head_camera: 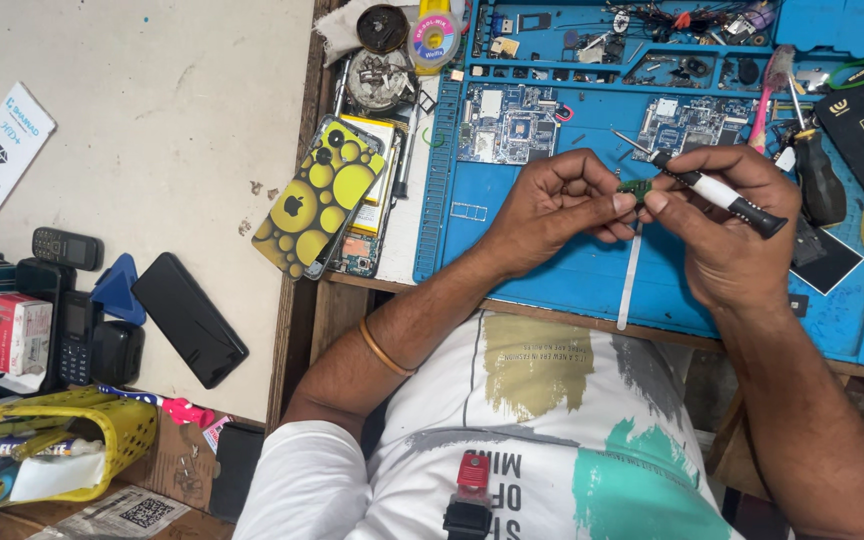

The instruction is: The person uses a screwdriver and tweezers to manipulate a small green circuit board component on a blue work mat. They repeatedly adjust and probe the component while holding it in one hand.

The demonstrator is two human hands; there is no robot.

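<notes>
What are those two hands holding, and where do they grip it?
Both hands pinch a small green circuit piece by its edges with their fingertips. The right hand also holds a screwdriver along its shaft.

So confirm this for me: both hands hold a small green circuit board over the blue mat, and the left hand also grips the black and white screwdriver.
Not quite. The head view shows the screwdriver in the right hand, not the left. The left hand only pinches the small green circuit board together with the right, over the blue mat.
</notes>
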